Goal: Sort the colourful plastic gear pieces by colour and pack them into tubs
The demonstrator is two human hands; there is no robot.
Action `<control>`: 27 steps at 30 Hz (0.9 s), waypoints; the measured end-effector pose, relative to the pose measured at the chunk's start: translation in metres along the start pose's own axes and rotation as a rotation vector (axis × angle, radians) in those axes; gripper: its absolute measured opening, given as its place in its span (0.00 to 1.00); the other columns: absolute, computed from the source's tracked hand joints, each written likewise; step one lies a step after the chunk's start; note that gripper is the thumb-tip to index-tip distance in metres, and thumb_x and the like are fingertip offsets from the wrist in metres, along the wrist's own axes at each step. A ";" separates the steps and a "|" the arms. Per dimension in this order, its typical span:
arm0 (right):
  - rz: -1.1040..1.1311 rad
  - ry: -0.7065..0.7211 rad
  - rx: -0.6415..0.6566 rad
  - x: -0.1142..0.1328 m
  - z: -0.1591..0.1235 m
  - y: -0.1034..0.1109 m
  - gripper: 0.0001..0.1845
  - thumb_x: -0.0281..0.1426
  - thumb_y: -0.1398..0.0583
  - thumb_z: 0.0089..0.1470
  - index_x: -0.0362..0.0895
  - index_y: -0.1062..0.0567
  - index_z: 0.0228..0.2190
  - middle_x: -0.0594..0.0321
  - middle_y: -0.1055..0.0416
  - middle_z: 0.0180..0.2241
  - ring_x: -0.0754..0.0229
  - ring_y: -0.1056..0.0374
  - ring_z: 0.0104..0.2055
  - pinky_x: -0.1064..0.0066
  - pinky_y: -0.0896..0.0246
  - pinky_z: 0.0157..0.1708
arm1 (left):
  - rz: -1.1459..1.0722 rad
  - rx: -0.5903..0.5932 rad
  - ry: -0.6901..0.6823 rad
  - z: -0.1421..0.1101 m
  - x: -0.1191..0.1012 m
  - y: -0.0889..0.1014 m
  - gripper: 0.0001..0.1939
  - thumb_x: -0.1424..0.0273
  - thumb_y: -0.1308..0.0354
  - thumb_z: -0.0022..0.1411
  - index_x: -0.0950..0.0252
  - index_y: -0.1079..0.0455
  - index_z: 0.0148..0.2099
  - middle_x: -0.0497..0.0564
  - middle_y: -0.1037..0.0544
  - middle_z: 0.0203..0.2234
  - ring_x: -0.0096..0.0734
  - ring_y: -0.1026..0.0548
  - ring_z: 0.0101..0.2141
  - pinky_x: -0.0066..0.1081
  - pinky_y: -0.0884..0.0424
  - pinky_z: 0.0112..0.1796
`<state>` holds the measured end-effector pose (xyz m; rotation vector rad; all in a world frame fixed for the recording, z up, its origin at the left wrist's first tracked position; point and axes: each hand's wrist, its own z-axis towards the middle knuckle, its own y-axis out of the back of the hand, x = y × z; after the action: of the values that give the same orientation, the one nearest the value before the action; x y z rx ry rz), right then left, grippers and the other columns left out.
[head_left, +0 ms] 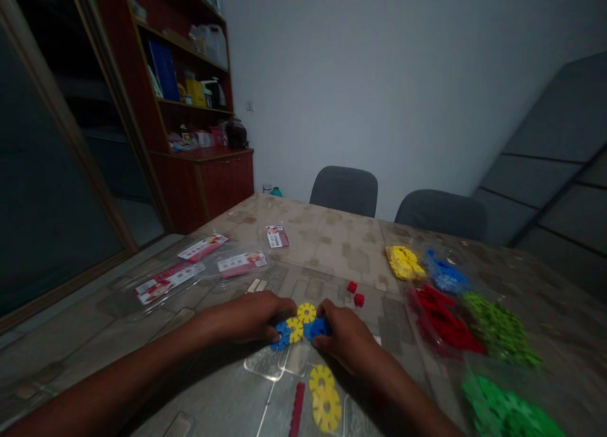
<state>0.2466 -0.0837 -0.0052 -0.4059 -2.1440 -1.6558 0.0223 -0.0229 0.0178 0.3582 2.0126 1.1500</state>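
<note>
My left hand (pixel 256 315) is closed on a blue notched disc (pixel 281 338), gripping it between thumb and fingers. Beside it sit a yellow notched disc (pixel 294 330) and a second yellow notched disc (pixel 306 312), apparently joined in one cluster between my hands. On the other side, my right hand (pixel 349 331) pinches a blue notched piece (pixel 317 327), partly hidden by the fingers. Closer to me lie more yellow discs (pixel 327 408), [partly overlapping], and a dark red toothed strip (pixel 296 408). Two small red blocks (pixel 355 293) rest beyond my right hand.
On the right are clear packs of yellow pieces (pixel 404 262), blue pieces (pixel 446 274), red pieces (pixel 446 320), light green pieces (pixel 500 329) and green pieces (pixel 509 405). Plastic packaging with printed cards (pixel 243 264) lies left. Two grey chairs (pixel 344 189) stand behind the table.
</note>
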 end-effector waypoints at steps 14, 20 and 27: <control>0.037 0.071 -0.020 -0.004 -0.004 -0.001 0.13 0.28 0.35 0.48 0.42 0.23 0.39 0.55 0.24 0.42 0.52 0.32 0.44 0.69 0.45 0.40 | -0.082 0.020 -0.019 0.000 -0.010 -0.002 0.15 0.78 0.36 0.53 0.61 0.27 0.44 0.45 0.21 0.35 0.34 0.25 0.36 0.26 0.34 0.35; 0.162 0.213 0.028 -0.003 -0.006 -0.003 0.10 0.22 0.38 0.50 0.44 0.21 0.36 0.64 0.22 0.36 0.59 0.29 0.39 0.74 0.41 0.40 | -0.080 0.025 -0.023 0.000 -0.001 0.000 0.17 0.78 0.35 0.52 0.61 0.27 0.45 0.46 0.22 0.34 0.35 0.25 0.35 0.27 0.35 0.34; 0.156 0.281 0.015 -0.002 0.000 -0.004 0.18 0.22 0.35 0.48 0.45 0.23 0.42 0.59 0.27 0.44 0.55 0.33 0.48 0.69 0.43 0.48 | -0.083 0.044 -0.048 -0.003 -0.004 0.003 0.16 0.79 0.38 0.52 0.60 0.27 0.44 0.45 0.22 0.34 0.35 0.26 0.36 0.28 0.34 0.36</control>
<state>0.2465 -0.0845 -0.0095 -0.3070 -1.8691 -1.5111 0.0227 -0.0251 0.0231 0.3182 1.9947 1.0388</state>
